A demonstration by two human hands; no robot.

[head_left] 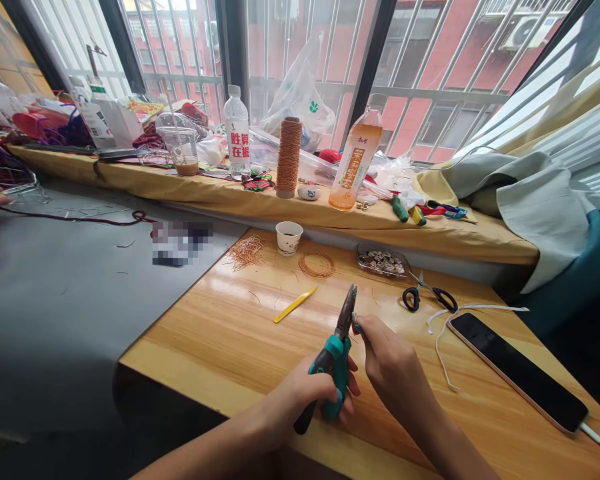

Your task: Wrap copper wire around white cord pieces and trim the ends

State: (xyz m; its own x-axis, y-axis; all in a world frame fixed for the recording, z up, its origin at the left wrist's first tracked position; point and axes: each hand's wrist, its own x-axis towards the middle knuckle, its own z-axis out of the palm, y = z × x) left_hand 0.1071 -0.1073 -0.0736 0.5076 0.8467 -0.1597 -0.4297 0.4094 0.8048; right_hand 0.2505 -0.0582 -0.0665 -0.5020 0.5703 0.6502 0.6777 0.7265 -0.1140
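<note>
Here, pliers (334, 363) sit inside left fingers (325, 387).

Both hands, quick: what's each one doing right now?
Left hand: closed around teal-handled pliers.
Right hand: fingertips pinched beside the pliers' jaws; anything between them is too small to identify.

Teal-and-black pliers (334, 360), yellow cutter (295, 305), copper-orange wire coil (317, 265), black-handled scissors (429, 299).
</note>
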